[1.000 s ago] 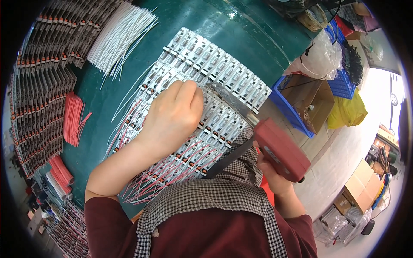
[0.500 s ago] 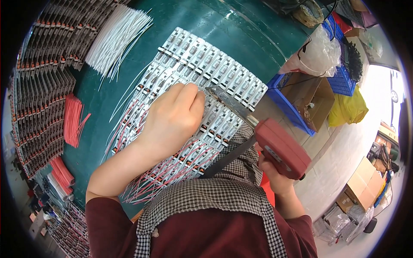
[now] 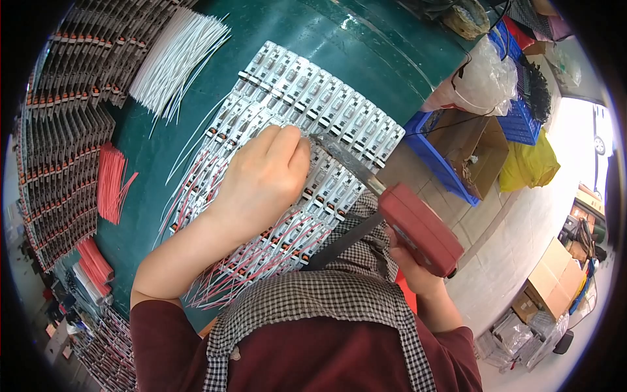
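My left hand (image 3: 268, 173) is closed over the rows of small pale modules (image 3: 326, 98), its fingers curled down near the tool's tip. What its fingertips pinch is hidden beneath it. In my right hand (image 3: 415, 261) is a red soldering gun (image 3: 421, 228), gripped by its handle. Its long, dark metal shaft (image 3: 346, 157) slants up and left, ending close beside my left fingers. The modules lie side by side in slanting rows on the green table. Red and white wires (image 3: 228, 281) trail from the nearer rows toward me.
A bundle of white wires (image 3: 173, 62) and a bundle of red wires (image 3: 112, 183) lie on the green table (image 3: 287, 23). Dense racks of dark parts (image 3: 59, 144) stand along the left. Off the table's right side are a blue crate (image 3: 418, 140), a cardboard box (image 3: 486, 140) and a yellow bag (image 3: 532, 163).
The soldering gun and my right hand have shifted slightly left and the gun's body a little downward. My left hand has stayed almost still.
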`<state>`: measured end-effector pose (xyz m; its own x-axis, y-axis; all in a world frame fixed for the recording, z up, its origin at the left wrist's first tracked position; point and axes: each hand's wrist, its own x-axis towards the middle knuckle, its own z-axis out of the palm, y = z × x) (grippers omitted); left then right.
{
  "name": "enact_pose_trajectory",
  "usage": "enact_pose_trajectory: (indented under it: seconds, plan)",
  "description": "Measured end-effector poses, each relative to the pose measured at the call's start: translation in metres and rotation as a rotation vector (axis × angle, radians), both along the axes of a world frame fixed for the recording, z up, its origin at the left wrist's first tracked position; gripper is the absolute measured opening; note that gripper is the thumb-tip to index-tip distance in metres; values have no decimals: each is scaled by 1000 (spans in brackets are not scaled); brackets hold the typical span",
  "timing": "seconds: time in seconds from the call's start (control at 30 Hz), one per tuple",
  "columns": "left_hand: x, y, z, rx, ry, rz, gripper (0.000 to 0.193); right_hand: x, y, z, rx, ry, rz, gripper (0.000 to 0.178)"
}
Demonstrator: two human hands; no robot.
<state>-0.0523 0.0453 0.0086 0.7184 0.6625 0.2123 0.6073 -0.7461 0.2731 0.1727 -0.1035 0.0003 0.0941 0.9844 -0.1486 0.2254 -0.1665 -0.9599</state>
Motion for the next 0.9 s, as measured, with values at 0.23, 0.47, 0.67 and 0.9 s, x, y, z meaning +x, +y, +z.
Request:
enact_pose_trajectory:
  seconds: [0.23, 0.47, 0.67, 0.9]
  plan:
    - [1, 1, -2, 73, -9, -22, 13, 5, -5, 6, -79, 54, -30, 63]
    - [4, -3, 0, 73, -53, -26, 17, 7, -8, 7, -125, 170, -82, 64]
    - [7, -4, -3, 62, -67, -44, 15, 6, -7, 8, -170, 187, -88, 63]
    - [8, -5, -3, 63, -40, -38, 12, 5, -10, 4, -163, 155, -72, 65]
